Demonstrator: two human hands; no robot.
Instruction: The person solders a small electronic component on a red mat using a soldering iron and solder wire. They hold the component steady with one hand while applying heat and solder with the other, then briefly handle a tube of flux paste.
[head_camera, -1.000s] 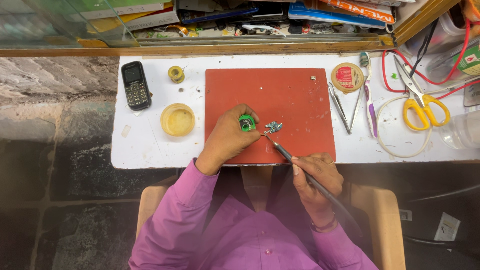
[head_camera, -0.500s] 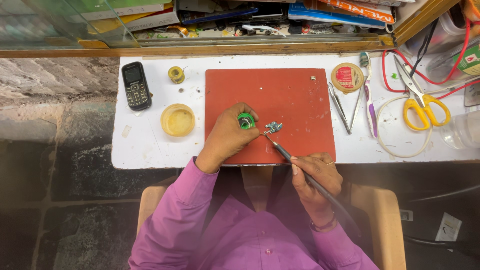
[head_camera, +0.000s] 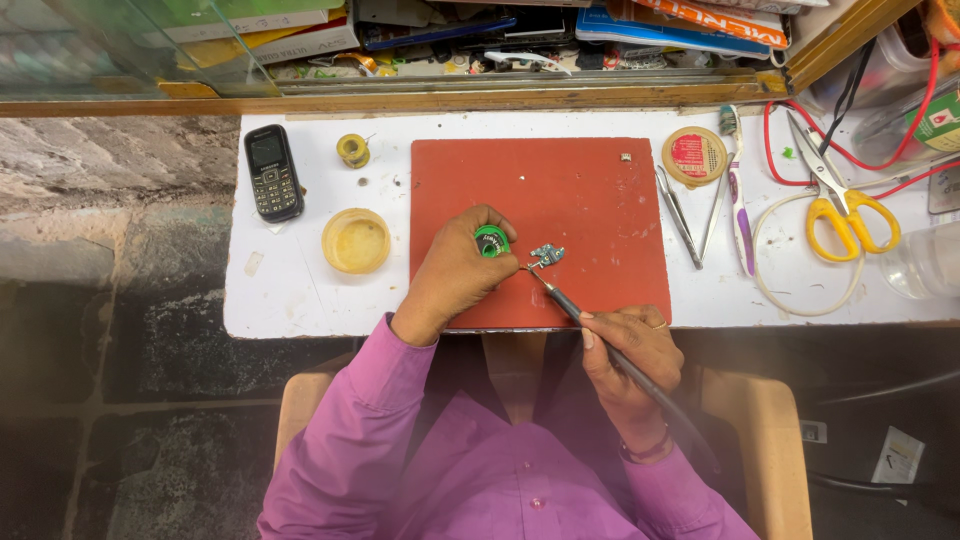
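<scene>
While left hand (head_camera: 455, 275) holds green spool (head_camera: 491, 240), iron tip (head_camera: 533, 273) prob. touches small part (head_camera: 546, 256).

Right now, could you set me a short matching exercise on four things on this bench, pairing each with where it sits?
Things:
1. green spool
2. soldering iron
3. mobile phone
4. scissors

Places:
a. at the right end of the white table, yellow handles toward the person
b. in the left hand, on the red mat
c. left of the mat, beside the yellow round tin
d. in the right hand, tip at the small metal part

Pairs: 1-b, 2-d, 3-c, 4-a
</scene>
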